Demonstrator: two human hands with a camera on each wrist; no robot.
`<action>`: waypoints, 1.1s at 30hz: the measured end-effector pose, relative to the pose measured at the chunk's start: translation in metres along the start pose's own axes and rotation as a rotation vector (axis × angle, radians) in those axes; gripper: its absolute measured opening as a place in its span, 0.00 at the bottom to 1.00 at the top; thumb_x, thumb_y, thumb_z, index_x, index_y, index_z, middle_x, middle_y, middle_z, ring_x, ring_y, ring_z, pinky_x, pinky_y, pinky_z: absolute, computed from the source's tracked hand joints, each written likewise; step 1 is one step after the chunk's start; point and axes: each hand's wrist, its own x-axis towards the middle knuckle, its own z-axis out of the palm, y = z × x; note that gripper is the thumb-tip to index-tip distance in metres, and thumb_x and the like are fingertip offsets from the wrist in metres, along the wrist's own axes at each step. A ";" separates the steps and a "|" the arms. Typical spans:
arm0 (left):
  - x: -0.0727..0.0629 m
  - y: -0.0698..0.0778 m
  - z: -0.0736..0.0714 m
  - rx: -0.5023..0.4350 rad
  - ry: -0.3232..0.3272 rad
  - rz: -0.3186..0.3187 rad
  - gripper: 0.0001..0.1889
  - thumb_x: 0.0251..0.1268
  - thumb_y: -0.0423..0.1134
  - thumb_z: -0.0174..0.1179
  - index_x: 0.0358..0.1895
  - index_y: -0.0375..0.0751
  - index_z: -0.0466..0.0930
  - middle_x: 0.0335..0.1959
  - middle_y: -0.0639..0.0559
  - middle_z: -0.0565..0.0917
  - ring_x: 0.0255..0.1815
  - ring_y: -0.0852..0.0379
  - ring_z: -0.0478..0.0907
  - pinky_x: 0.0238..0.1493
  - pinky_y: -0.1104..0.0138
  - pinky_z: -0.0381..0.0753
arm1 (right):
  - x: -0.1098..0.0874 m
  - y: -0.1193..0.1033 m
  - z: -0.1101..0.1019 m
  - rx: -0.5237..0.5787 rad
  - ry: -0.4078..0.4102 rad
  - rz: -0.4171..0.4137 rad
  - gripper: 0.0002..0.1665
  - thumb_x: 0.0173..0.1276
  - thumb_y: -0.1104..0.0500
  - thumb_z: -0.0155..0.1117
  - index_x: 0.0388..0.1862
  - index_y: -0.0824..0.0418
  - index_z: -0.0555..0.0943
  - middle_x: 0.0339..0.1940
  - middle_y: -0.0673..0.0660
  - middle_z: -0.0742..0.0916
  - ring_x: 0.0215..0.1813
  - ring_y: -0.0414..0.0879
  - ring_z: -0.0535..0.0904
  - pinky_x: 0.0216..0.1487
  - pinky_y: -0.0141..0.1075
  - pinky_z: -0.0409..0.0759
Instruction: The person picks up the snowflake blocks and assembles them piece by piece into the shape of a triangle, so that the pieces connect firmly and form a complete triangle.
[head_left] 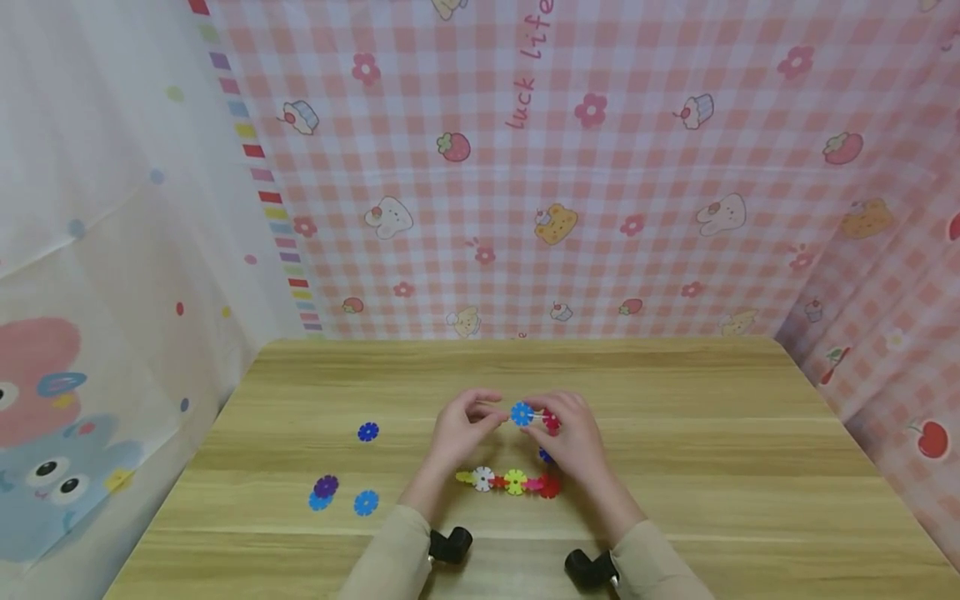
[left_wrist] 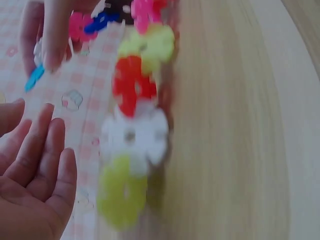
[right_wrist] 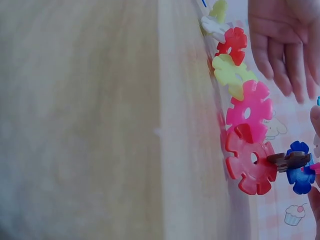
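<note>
Right hand (head_left: 572, 429): thumb and fingers pinching the flower-disc chain (head_left: 515, 482) near its light blue end disc (head_left: 522, 413).
Left hand (head_left: 461, 429): released, fingers loose, just beside that blue disc.
Chain run: bends past right hand, then leftward along the worktop (head_left: 675, 425), between and below both hands.
Loose discs (head_left: 366, 502): four, left of left hand, two overlapping.

A cloth-walled booth: pink checked fabric (head_left: 637, 175) behind a wood-grain bench (head_left: 712, 467), cartoon-printed sheet (head_left: 97, 283) at frame left.
</note>
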 end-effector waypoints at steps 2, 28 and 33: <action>-0.001 -0.005 -0.007 0.030 0.003 -0.001 0.13 0.64 0.33 0.66 0.50 0.33 0.81 0.38 0.45 0.88 0.41 0.52 0.84 0.46 0.62 0.83 | 0.000 0.000 -0.001 0.000 0.003 -0.001 0.22 0.52 0.62 0.81 0.47 0.59 0.86 0.44 0.54 0.87 0.52 0.53 0.77 0.55 0.49 0.75; -0.061 -0.041 -0.153 0.279 -0.160 0.073 0.15 0.67 0.34 0.64 0.53 0.30 0.81 0.42 0.46 0.86 0.43 0.55 0.82 0.46 0.64 0.82 | 0.000 -0.001 -0.004 0.014 -0.018 0.020 0.22 0.53 0.63 0.80 0.48 0.61 0.85 0.43 0.53 0.87 0.51 0.51 0.77 0.54 0.48 0.76; -0.073 -0.050 -0.179 0.258 -0.113 0.029 0.15 0.66 0.33 0.65 0.52 0.28 0.81 0.42 0.41 0.86 0.41 0.60 0.82 0.44 0.68 0.82 | 0.000 -0.001 -0.003 0.018 -0.018 0.022 0.22 0.53 0.63 0.80 0.48 0.62 0.85 0.43 0.52 0.87 0.51 0.50 0.77 0.53 0.47 0.76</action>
